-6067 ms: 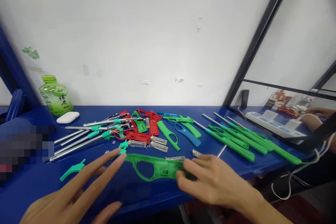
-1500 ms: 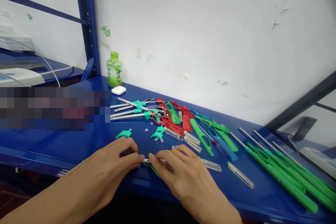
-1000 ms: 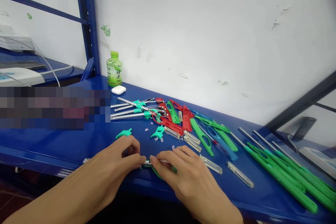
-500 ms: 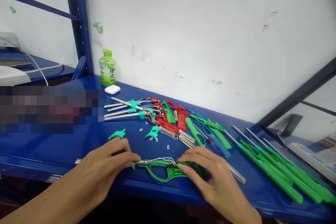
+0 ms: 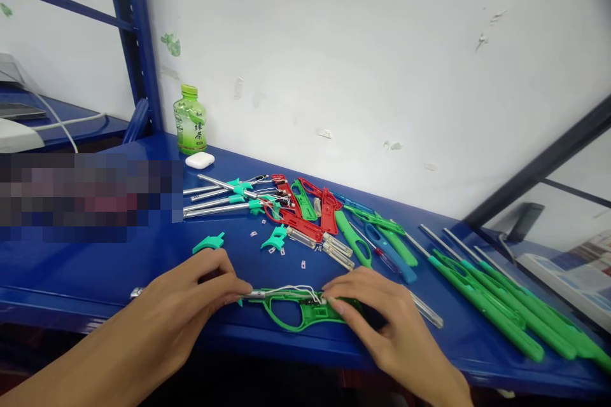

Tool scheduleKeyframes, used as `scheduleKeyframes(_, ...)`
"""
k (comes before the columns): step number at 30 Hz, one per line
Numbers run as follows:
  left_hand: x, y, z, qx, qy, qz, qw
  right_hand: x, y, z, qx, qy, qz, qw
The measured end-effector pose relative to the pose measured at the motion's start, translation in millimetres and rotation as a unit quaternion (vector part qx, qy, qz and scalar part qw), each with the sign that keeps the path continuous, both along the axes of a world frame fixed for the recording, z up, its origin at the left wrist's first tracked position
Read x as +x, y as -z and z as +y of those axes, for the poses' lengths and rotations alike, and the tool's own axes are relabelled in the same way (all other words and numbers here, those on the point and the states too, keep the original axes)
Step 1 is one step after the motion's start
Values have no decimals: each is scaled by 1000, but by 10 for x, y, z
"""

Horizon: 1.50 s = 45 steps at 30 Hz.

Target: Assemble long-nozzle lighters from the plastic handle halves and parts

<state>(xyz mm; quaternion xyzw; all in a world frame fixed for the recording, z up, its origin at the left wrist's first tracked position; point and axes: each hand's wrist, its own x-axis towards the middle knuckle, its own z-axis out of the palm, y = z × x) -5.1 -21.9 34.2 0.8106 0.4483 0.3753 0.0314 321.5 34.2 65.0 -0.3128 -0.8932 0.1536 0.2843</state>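
A green lighter casing half [image 5: 324,313] lies open side up near the table's front edge. My left hand [image 5: 200,289] pinches a metal lighter tube [image 5: 258,294] at the casing's left end; a bit of turquoise plastic shows under the fingers. Two white wires [image 5: 296,287] run from the tube along the casing to the fingertips of my right hand [image 5: 382,308]. Its thumb and index finger are closed on a small part at the wire ends, at the handle section, mostly covered by the fingers. Behind my hands lie turquoise trigger-like pieces [image 5: 275,238] and tiny pale clips [image 5: 303,264].
Tube assemblies with wires [image 5: 219,208], red casing halves [image 5: 305,227], clear fluid tanks [image 5: 337,248] and a screwdriver [image 5: 386,261] lie behind. Assembled green lighters [image 5: 491,311] rest at right. A green tea bottle [image 5: 189,121] and white case [image 5: 199,160] stand at back left.
My right fingertips have shifted slightly, showing more of the wire ends in the casing. The whole view has moved a little; my left hand keeps its pinch on the tube.
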Motion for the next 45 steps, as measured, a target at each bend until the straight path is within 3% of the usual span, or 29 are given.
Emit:
scheduleKeyframes(6,-73,81,-19,-45,-20,31,998,18,-13,-15,-43,3,-31,999)
scheduleKeyframes(12,-116,84,-12,-35,4,48,998,-52,-38,-45,-85,34,-17,996)
scheduleKeyframes(17,-54,92,-35,-44,-21,36,998,-103,20,-57,-110,57,8,992)
scheduleKeyframes(24,-83,97,-23,-15,-6,44,999,-157,111,-46,-147,117,53,981)
scheduleKeyframes(30,-59,110,-41,-33,-30,32,998,-174,135,-35,-163,116,66,978)
scheduleKeyframes(37,-86,110,-44,1,-16,59,998,-146,159,-53,-96,91,61,989)
scheduleKeyframes(41,-87,156,-50,-6,-28,78,997,-132,148,-67,-20,66,58,996)
scheduleKeyframes(45,-59,157,-27,35,-38,110,993,-133,151,-86,63,51,63,995)
